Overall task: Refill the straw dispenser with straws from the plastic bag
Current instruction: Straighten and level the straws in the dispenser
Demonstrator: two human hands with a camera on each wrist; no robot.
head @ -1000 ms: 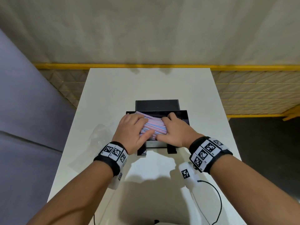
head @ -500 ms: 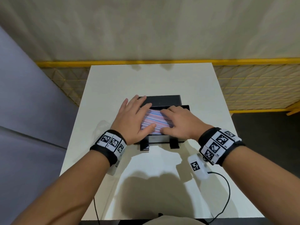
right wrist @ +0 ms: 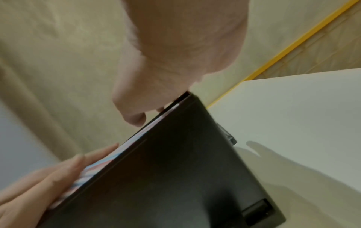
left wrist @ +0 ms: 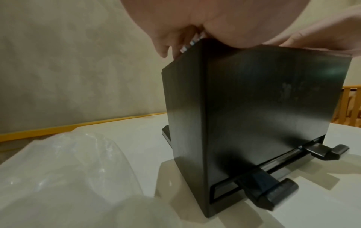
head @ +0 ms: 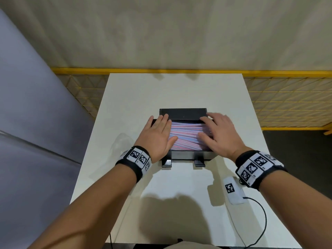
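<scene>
ok so both hands, left hand [head: 158, 133] & right hand [head: 218, 133], are lying flat w/ fingers straight, pressing straws [head: 186, 137] into the dispenser [head: 183, 155].

Bright overhead light; arm shadows fall on the near worktop [head: 179, 203]. Head view sharp, edges bowed. Both wrist views soft, smeared; right hand [head: 218, 133] motion-blurred.

I see a white rectangular table [head: 179, 90]. A black box-shaped straw dispenser [head: 183, 155] stands at its middle on two black feet, and a crumpled clear plastic bag [head: 122, 144] lies beside it toward the left edge. A thin black cable [head: 264, 218] runs near the front right corner.
</scene>
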